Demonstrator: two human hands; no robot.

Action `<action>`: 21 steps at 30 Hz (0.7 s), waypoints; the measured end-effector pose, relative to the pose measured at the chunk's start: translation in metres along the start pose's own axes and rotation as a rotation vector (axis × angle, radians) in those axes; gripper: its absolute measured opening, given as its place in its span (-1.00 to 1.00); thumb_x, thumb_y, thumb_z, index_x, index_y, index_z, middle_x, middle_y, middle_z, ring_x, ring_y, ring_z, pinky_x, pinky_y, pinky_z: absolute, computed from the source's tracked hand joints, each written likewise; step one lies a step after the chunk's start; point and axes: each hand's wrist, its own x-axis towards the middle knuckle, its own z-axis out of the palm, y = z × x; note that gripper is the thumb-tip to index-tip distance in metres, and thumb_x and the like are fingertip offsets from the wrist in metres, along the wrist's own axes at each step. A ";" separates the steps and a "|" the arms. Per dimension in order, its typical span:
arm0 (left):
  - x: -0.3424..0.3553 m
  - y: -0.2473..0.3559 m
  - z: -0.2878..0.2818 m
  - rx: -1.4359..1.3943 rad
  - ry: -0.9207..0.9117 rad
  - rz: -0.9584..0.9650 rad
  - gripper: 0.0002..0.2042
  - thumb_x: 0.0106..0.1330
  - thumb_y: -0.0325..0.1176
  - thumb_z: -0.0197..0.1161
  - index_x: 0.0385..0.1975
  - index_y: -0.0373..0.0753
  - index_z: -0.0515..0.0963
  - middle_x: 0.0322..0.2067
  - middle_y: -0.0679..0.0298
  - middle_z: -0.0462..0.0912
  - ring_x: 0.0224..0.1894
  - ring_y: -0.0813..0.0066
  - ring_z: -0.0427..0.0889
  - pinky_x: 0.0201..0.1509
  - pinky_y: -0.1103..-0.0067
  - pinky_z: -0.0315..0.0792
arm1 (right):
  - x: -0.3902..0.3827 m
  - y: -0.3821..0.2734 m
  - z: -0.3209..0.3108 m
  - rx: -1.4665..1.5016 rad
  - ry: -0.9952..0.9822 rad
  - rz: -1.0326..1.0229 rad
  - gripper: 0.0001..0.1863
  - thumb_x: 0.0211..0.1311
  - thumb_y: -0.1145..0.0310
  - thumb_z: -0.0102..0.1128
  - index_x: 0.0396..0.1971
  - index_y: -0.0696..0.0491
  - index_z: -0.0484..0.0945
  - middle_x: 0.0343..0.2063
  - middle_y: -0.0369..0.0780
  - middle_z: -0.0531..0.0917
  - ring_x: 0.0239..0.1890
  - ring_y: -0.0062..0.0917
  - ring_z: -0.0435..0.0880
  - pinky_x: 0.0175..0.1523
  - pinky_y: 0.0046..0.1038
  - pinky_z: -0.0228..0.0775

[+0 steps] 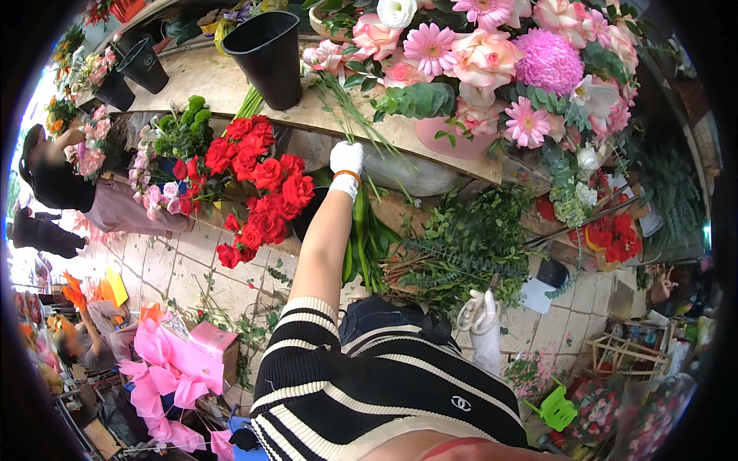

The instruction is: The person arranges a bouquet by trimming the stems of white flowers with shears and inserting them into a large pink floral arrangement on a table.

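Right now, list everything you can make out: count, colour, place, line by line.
Table: one, pale wood, top
Large bucket: one, black, on table
Smaller pots: two, black, upper left
Flower arrangement: one, mostly pink, upper right
Roses: one bunch, red, left of centre
Thin stems: several, green, over table edge
Foliage: one heap, green, right of centre
Sheets: several, pink, lower left
Plastic seat: one, green, lower right
Other people: at least three, dark tops, left
Rim clutter: uncountable, mixed, edges
Left hand: one, white glove, at stems
Right hand: one, white glove, by foliage
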 end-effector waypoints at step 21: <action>-0.130 0.047 -0.018 -1.133 -0.354 -0.116 -0.79 0.26 -0.46 0.15 -0.13 -0.34 0.54 -0.40 0.35 0.59 -0.54 0.72 0.45 -0.45 0.77 0.37 | -0.012 -0.002 0.011 -0.151 0.043 -0.048 -0.61 0.19 0.39 0.17 -0.01 0.07 0.31 -0.54 -0.28 0.48 -0.59 -0.57 0.50 -0.56 -0.55 0.35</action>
